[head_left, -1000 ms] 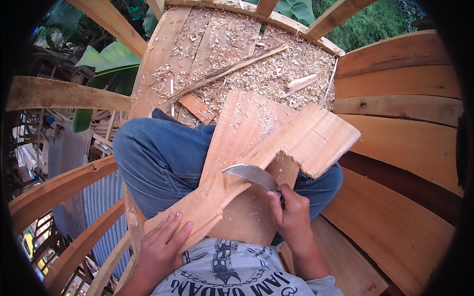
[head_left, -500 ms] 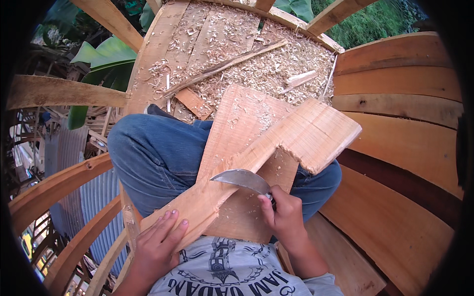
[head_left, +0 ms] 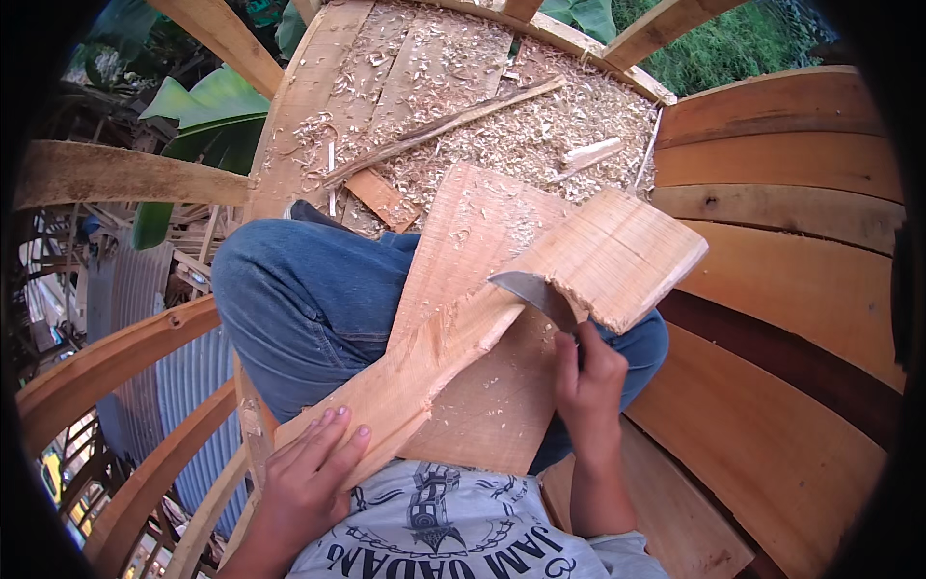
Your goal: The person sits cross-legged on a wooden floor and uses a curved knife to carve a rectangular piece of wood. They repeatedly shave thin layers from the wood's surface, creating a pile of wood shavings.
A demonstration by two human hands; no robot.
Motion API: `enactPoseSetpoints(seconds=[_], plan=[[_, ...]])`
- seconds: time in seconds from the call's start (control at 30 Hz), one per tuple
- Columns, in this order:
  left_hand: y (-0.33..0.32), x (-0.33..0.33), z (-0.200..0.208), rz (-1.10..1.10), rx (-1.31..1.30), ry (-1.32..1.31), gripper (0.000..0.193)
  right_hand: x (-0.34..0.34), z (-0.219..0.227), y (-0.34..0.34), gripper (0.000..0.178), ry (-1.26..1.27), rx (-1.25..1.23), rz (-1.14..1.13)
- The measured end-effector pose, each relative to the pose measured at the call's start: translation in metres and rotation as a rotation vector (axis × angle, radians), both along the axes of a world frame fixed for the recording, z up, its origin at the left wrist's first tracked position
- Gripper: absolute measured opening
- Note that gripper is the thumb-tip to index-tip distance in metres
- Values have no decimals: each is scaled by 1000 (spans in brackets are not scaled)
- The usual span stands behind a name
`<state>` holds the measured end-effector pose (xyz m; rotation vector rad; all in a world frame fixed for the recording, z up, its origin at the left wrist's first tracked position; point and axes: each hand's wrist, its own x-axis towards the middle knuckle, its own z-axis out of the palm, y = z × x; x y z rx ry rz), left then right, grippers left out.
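Here, right hand grips curved knife; left hand touches board, grip unclear; dark lettering marks shirt.

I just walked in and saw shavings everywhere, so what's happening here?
A seated person has a notched wooden workpiece slanting over a flat board on their lap. The left hand lies on the workpiece's narrow near end; the right hand grips a curved knife, its blade crossing the narrow part beside the wide end. Wood shavings cover much of the plank floor ahead.
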<state>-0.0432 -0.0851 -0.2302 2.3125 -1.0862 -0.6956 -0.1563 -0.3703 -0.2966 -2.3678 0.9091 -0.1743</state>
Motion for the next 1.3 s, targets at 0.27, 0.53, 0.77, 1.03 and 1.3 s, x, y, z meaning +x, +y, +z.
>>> enactPoseSetpoints(seconds=[0.27, 0.53, 0.77, 1.03, 1.3], plan=[[3, 2, -4, 17, -25, 17, 65, -14, 1, 1, 20, -85, 724, -169], [2, 9, -1, 18, -37, 54, 66, -25, 18, -8, 34, -165, 1062, -156], [2, 9, -1, 17, -37, 36, 66, -26, -8, 22, 30, -268, 102, -47], [-1, 10, -1, 29, -57, 39, 65, -33, 20, 10, 25, -161, 682, 20], [0, 2, -3, 17, -24, 11, 65, -11, 25, 23, 17, 61, 396, 213]])
